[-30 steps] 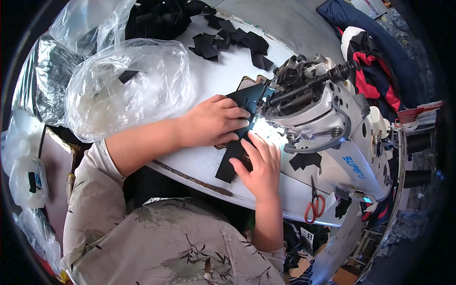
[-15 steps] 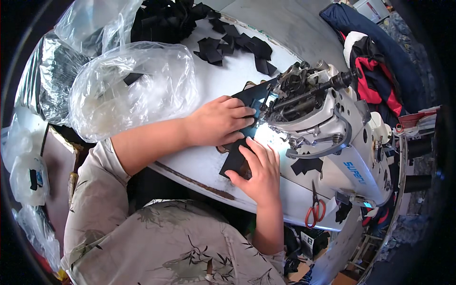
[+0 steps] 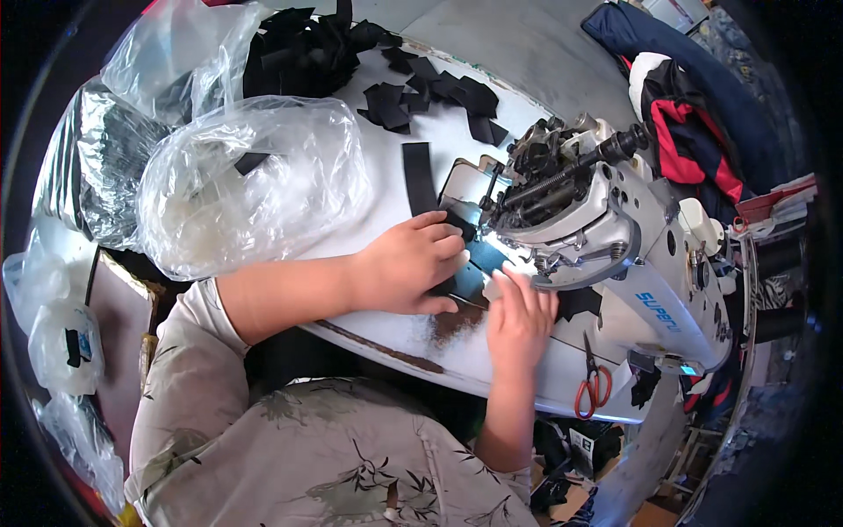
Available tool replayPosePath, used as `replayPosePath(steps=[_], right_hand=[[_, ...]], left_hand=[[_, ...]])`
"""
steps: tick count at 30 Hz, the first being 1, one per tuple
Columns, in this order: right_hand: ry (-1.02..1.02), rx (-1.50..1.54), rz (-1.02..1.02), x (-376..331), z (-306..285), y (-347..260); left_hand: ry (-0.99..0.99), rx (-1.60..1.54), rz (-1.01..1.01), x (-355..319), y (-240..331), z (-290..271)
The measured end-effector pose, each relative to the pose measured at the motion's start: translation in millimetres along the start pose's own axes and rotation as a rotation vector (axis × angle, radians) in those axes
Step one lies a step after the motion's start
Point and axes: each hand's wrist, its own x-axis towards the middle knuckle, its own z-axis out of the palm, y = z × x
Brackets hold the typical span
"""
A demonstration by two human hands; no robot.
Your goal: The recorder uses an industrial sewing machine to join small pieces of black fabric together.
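A black fabric strip point(image 3: 420, 176) lies on the white table, reaching away from me out of my left hand point(image 3: 411, 266). The fingers of that hand are bent and closed on the fabric just left of the sewing machine's lit needle area. More dark material shows beside those fingertips, partly hidden. My right hand point(image 3: 521, 321) rests at the near side of the lit plate, fingers stretched out and lying low, with no fabric visible in them. The white sewing machine point(image 3: 645, 290) stands to the right, its dark upper mechanism exposed; its presser foot is hard to make out.
Red-handled scissors point(image 3: 594, 386) lie near the table's front right edge. A black scrap point(image 3: 578, 303) sits against the machine base. Black fabric pieces point(image 3: 439, 88) and a large pile point(image 3: 303, 53) lie at the back. A clear plastic bag point(image 3: 255, 176) takes up the left.
The black strip has swung from a slant under both hands to pointing away from me, left of the machine. My right hand has moved right, off the fabric; the left has shifted slightly nearer.
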Motion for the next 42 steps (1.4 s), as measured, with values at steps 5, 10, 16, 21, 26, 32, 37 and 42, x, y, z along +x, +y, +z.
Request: replayPosePath(steps=[5, 10, 16, 21, 26, 32, 37, 42], right_hand=[[-0.093, 0.036, 0.068, 0, 8, -7], [-0.084, -0.073, 0.06, -4, 14, -9], [-0.162, -0.055, 0.127, -6, 19, -1], [-0.254, -0.072, 0.158, -7, 17, -1], [-0.233, -0.059, 0.162, -8, 19, -1], [-0.207, -0.04, 0.147, -6, 14, -3], [-0.221, 0.059, 0.111, -11, -22, -4], [0.073, -0.11, 0.436, -110, -79, 59]], left_hand=[[-0.018, -0.026, 0.008, 0, -3, -5], [-0.006, -0.02, 0.022, -2, -5, -3], [0.013, -0.03, 0.039, 2, -7, 0], [0.051, 0.001, 0.013, 1, -8, 3], [0.057, 0.013, 0.005, 1, -10, 3], [-0.058, -0.017, 0.034, -5, -3, -5], [-0.026, 0.082, 0.001, -13, 9, 3], [-0.048, 0.253, -0.056, -32, 42, 2]])
